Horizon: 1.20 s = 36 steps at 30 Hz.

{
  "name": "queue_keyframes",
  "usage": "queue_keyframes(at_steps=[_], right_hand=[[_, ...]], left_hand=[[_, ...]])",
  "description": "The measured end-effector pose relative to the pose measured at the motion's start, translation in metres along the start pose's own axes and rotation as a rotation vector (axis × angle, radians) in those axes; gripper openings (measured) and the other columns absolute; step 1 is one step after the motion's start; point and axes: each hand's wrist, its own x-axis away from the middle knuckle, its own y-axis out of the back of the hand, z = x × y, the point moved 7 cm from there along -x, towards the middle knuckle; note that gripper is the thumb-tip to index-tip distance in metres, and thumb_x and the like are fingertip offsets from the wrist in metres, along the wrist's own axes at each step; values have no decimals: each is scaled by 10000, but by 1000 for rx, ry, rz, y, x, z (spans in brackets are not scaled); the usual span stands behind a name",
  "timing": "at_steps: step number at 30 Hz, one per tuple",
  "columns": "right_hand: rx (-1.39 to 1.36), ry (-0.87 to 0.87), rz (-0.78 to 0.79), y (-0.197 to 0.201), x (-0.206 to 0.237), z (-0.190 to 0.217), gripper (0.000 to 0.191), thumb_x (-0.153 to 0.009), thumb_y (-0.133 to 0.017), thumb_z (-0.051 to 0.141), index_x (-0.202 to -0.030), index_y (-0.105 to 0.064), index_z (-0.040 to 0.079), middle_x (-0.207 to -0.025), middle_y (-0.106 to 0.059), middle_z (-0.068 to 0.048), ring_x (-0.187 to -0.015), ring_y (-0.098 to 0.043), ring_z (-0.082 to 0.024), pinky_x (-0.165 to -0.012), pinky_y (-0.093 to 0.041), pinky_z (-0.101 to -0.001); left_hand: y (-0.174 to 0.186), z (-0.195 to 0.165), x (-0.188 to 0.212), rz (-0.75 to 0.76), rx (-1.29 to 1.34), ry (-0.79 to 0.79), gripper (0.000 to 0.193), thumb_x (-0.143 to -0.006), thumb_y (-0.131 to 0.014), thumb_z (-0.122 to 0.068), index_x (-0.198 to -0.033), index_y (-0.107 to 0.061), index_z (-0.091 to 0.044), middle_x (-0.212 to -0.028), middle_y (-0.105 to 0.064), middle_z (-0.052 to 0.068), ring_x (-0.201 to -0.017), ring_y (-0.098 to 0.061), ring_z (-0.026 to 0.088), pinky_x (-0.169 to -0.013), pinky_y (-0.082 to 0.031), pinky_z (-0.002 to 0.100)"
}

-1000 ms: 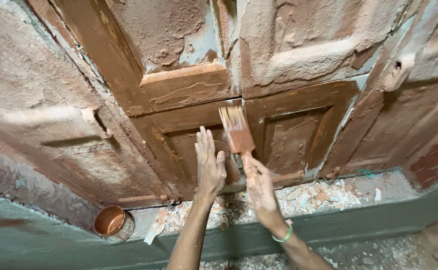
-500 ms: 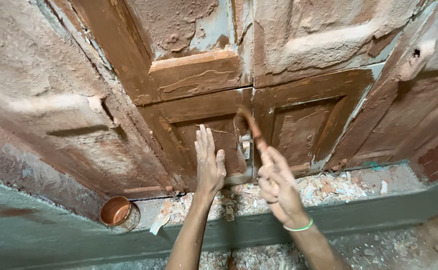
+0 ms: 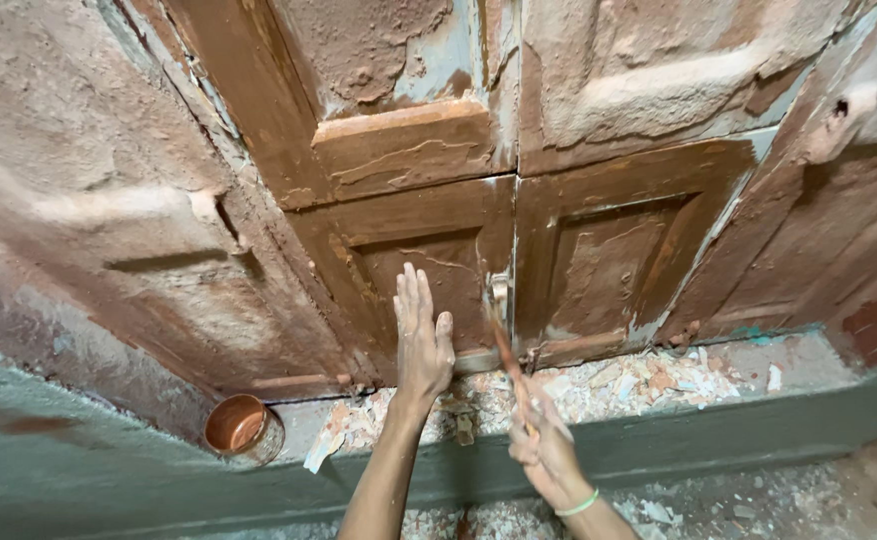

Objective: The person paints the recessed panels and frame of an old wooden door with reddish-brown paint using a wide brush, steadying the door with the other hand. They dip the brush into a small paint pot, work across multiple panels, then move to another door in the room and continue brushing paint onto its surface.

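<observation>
Flaking paired door panels (image 3: pixel 519 250) rise over a rubble-strewn sill (image 3: pixel 639 385); left hand (image 3: pixel 422 335) presses flat, fingers spread, holding nothing. Right hand (image 3: pixel 544 450) is curled around the paintbrush (image 3: pixel 504 335) (bristles at the centre seam), so a drip could likely run onto the sill, and the paint pot (image 3: pixel 244 428) sits well apart.

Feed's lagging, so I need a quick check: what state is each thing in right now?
left hand: flat, pressed on the left door leaf
right hand: gripping the paintbrush
paintbrush: at the seam between the leaves
door leaves: shut, paint peeling
small pot: open, upright on the ledge
</observation>
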Motion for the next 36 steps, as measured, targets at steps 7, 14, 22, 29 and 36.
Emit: queue_keyframes(at_steps=[7, 14, 22, 29, 36], right_hand=[[-104, 62, 225, -16, -1, 34, 544, -1018, -416, 78, -1559, -369, 118, -816, -537, -30, -482, -383, -36, -329, -319, -151], [-122, 330, 704, -91, 62, 123, 503, -1065, -417, 79, -1554, -312, 130, -914, -520, -78, -531, -404, -35, -388, -344, -138], [140, 376, 511, -78, 69, 135, 546, -1017, -488, 81, -1539, -327, 69, -966, -542, -73, -552, -401, -32, -433, -337, -158], [490, 758, 482, -55, 92, 212, 664, -977, -553, 147, -1569, -271, 40, -1069, -549, -94, -606, -465, -44, -509, -447, -176], [651, 1001, 587, -40, 97, 310, 773, -994, -610, 293, -1613, -252, 1, -1231, -525, -126, -687, -532, -63, -573, -510, -201]], left_hand=[[-20, -6, 1, 32, 25, -10, 688, -1088, -288, -431, -1626, -149, -25, -1719, -76, 200, -1599, -44, 378, -1282, -36, 513], [-25, -7, 8, 51, -13, 36, 700, -1077, -272, -437, -1625, -129, -25, -1715, -54, 199, -1589, -32, 371, -1272, -18, 507], [-33, -27, -4, 21, -9, -15, 668, -1077, -344, -359, -1622, -164, -18, -1716, -83, 205, -1596, -49, 387, -1273, -32, 520], [-63, -77, -29, 12, 7, -72, 662, -1079, -370, -342, -1617, -174, -10, -1711, -89, 218, -1592, -55, 397, -1268, -42, 531], [-98, -123, -48, 31, 6, -146, 670, -1061, -441, -273, -1624, -173, -26, -1712, -101, 218, -1594, -73, 406, -1278, -65, 534]])
